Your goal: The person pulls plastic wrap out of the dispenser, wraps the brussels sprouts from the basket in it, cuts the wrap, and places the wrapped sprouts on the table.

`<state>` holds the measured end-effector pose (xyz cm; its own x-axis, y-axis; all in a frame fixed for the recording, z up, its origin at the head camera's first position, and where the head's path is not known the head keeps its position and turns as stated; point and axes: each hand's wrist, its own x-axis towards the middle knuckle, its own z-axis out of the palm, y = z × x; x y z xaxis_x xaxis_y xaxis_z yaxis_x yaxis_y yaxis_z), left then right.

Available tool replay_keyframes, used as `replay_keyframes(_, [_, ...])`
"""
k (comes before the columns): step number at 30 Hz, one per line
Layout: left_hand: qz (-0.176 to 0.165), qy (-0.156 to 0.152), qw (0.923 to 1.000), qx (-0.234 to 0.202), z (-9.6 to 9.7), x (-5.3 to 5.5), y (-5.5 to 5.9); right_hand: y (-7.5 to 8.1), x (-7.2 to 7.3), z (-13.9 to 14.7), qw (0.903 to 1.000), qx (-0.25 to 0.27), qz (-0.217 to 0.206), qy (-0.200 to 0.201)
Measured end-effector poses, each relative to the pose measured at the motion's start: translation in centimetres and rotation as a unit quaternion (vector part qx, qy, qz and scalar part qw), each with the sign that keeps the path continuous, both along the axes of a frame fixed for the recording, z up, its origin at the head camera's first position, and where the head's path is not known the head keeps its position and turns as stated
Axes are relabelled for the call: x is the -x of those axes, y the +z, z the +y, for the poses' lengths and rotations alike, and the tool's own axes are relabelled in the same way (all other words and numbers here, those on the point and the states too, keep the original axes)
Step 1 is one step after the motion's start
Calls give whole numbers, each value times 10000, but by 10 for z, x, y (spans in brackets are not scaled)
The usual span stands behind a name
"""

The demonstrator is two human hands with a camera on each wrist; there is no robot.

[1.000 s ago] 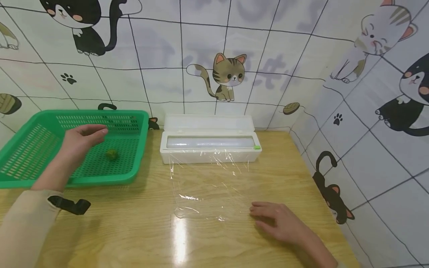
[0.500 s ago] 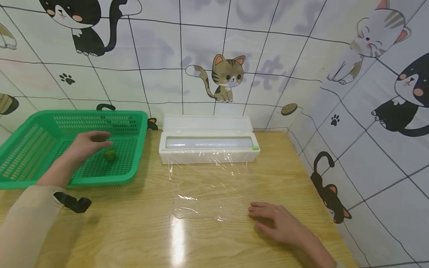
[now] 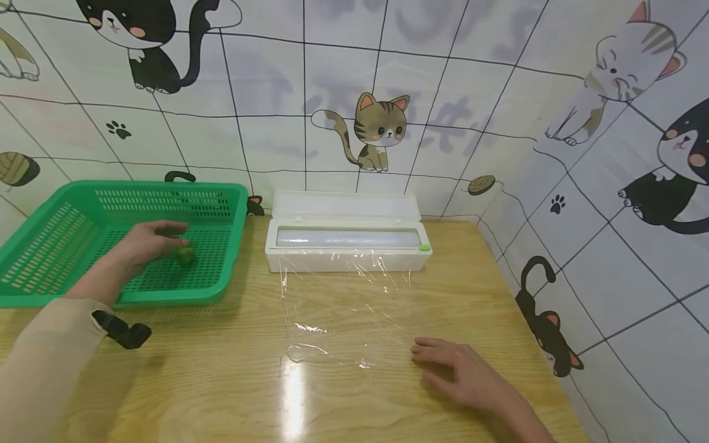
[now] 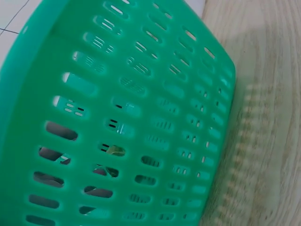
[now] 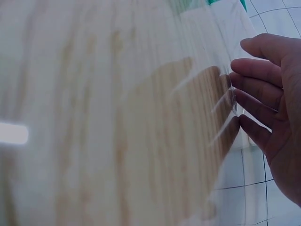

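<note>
My left hand [image 3: 149, 243] reaches down inside the green basket [image 3: 224, 277]. Its thumb and fingers stand apart over a small, roundish yellow-green thing [image 3: 185, 255], whose kind is too small to tell. The left wrist view is filled by the basket's slotted wall [image 4: 155, 125], which hides most of that hand. On the table, my right hand [image 3: 456, 372] rests with loosely bent fingers near the right edge of a clear sheet of cling film [image 3: 343, 320]. In the right wrist view the fingertips [image 5: 249, 125] touch the tabletop, and nothing is gripped.
Behind the film stands a white cling film box [image 3: 349, 261], its lid [image 3: 346, 206] raised and a roll [image 3: 349, 239] inside. A green slider [image 3: 424, 248] sits at its right end. Cat-patterned walls [image 3: 471, 141] close off the back and right of the wooden table [image 3: 360, 406].
My left hand has moved right and lower in the basket, closer to the small yellow-green thing. The right hand has stayed in place, and the film and box look the same.
</note>
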<state>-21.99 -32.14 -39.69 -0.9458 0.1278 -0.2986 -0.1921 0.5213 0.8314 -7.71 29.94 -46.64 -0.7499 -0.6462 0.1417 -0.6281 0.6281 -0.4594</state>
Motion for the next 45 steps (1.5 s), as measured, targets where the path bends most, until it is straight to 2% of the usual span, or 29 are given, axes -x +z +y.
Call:
replay_keyframes(4, [-205,-110,9996,-130,0,1,0,1,0,-1,9996,-25,-268,-114])
replay_keyframes(8, [-297,-277,9992,-53,0,-1,-1,2,0,-2,9989,-12,-448,-146])
replay_keyframes(14, [-393,-547,9977,18,-2,-5,-5,1,3,-2,9996,119,-273,17])
replay_keyframes(19, [-546,-561,9966,257,-6,-6,-6,-1,2,-4,9993,236,-223,161])
replay_keyframes(25, [-681,-552,9951,462,-9,-4,-3,0,1,-7,9993,240,-279,120])
replay_keyframes(35, [-214,-556,9935,973,-4,-5,-1,-4,3,-4,9989,325,-340,69])
replay_keyframes(45, [-113,-588,9918,1128,1,-1,-6,-2,-2,-1,9979,576,-292,53])
